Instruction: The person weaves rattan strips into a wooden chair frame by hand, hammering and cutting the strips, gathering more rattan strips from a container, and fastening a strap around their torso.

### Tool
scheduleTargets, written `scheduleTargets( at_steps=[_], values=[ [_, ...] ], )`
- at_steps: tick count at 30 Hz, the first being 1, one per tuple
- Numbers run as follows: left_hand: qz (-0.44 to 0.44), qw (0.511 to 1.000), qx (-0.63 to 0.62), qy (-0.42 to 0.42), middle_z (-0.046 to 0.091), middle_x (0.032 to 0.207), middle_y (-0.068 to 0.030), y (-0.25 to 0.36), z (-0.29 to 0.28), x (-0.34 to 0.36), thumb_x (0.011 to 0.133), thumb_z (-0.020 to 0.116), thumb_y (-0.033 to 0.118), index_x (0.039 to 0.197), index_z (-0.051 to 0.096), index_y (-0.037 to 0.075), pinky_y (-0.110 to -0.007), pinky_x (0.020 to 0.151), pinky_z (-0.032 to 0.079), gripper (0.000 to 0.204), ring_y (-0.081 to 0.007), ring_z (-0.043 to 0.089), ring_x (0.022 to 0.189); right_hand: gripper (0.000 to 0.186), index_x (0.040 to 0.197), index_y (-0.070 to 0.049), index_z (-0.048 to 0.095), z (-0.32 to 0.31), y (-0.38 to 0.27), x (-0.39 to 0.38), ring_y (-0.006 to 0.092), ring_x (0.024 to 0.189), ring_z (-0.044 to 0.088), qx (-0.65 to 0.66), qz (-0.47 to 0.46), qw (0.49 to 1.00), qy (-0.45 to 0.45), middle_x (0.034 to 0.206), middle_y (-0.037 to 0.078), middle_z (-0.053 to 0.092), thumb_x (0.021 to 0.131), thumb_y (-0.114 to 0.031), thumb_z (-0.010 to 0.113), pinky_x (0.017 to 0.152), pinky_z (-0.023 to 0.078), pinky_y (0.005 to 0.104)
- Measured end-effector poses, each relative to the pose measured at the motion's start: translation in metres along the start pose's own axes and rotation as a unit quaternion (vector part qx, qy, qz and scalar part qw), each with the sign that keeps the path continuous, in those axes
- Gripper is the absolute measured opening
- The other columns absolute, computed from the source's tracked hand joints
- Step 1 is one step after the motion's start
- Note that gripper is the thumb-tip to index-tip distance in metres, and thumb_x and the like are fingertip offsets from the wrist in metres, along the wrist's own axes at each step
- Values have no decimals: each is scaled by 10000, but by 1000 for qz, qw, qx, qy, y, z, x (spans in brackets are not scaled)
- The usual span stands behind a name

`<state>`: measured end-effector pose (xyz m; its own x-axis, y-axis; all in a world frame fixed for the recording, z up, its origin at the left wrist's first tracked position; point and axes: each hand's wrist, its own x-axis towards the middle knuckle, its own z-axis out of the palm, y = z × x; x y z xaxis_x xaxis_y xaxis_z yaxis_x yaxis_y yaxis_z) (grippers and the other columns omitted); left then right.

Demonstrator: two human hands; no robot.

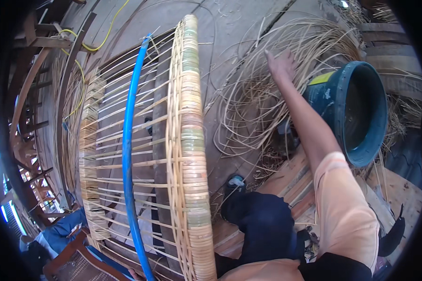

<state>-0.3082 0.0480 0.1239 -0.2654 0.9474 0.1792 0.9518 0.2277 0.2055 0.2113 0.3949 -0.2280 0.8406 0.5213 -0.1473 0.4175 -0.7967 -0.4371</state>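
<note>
Right of a cane-wrapped frame [192, 140], the right hand [282, 67] lies spread over loose strands [321, 43], seemingly heaped for easy reach, while the mostly hidden left hand's [136, 275] grip cannot be told.

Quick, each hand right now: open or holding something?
Left hand: barely in view, grip unclear.
Right hand: open, at the loose cane strips.

Clearance about your right fingers [271, 60]: loose strips [323, 42] surround them and crowd their right side; nearer you on that side, the bucket [330, 101] bars the way. To their left, mostly bare floor [229, 42] gives you a lane as far as the woven frame [192, 93], whose strands leave only narrow gaps.
</note>
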Motion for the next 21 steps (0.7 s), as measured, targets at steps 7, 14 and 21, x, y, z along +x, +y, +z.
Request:
scheduleTargets(
  at_steps=[7,14,21],
  values=[
    [-15,998,51,17,476,1266,-272,13,4,8,867,319,657,1273,423,-86,-468,1012,354,853,-385,451,1197,945,1377,-6,276,72,-39,1,453,1295,207,-91,-104,990,23,1414,207,272,728,-625,573,1023,209,579],
    [-4,998,58,0,473,1269,-272,8,0,7,917,269,592,1293,411,-57,-480,963,403,764,-413,481,1156,996,1440,-87,154,21,32,53,438,1324,187,-287,50,956,-21,1488,196,135,721,-597,618,1025,228,567],
    [15,997,71,-8,463,1274,-281,7,2,2,923,269,580,1339,376,-1,-476,953,411,722,-423,489,1140,1200,1436,-51,72,60,70,60,426,1331,188,-43,282,955,-80,1444,273,171,601,-659,682,1055,220,521]
  ],
)
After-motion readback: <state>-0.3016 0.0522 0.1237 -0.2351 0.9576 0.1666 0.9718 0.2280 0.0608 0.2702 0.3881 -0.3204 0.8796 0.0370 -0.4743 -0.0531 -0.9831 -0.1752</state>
